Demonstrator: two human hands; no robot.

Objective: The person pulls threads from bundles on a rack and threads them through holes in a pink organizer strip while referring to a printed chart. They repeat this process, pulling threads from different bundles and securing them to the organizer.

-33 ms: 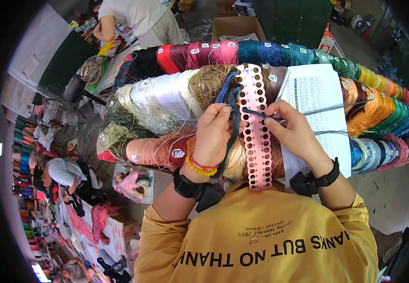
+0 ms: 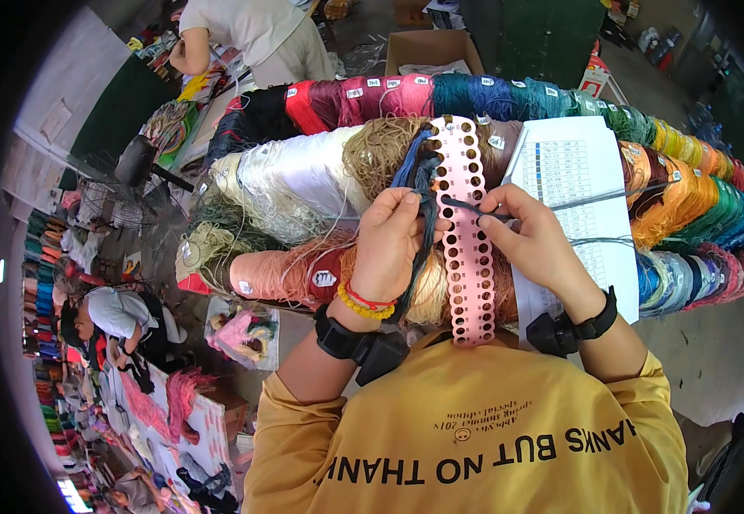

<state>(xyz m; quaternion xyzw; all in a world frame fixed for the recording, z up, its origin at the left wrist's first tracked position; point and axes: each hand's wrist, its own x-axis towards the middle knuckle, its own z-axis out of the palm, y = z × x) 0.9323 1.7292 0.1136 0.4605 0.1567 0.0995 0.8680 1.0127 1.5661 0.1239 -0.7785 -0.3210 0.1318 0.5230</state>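
The perforated strip (image 2: 471, 283) was pink, with dark round holes patterned down both long edges. The thread bundle (image 2: 425, 177) was dark slate blue, brighter blue at its upper end; the thin strand (image 2: 462, 205) was dark grey-blue. The paper sheet (image 2: 573, 163) was white, gridded, with one column of dark cells. The back row of yarn (image 2: 505, 101) showed black, red, maroon, pink, teal, blue, green and yellow. The shirt (image 2: 483, 385) was mustard yellow with black lettering; the beaded bracelet (image 2: 362, 309), yellow.

Bright centre, dark fisheye-bent edges
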